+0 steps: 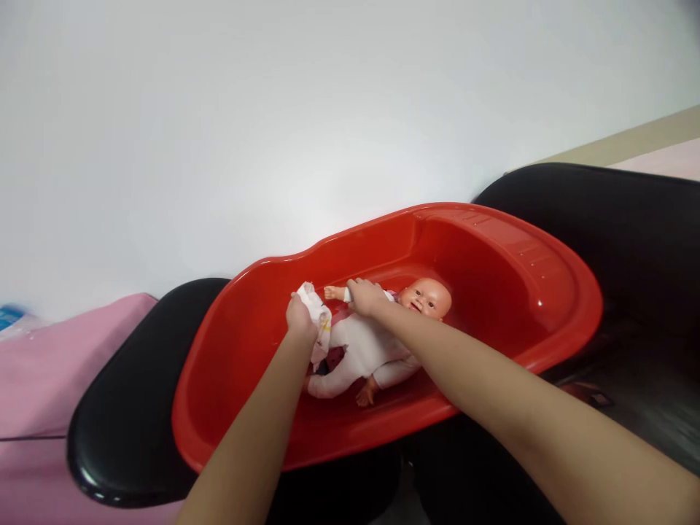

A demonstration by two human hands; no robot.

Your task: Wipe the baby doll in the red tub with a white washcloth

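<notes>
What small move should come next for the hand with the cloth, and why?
Probably draw the cloth in the left hand along the doll: the cloth already lies against its body, and the right hand steadies its raised arm in the red tub.

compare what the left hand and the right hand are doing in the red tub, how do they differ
The left hand grips a crumpled white cloth near the doll's legs, while the right hand grips the doll at its raised arm. The left hand sits nearer the tub's foot end; the right hand lies closer to the doll's head. Both are closed, inside the red tub, and reach in from the near side.
</notes>
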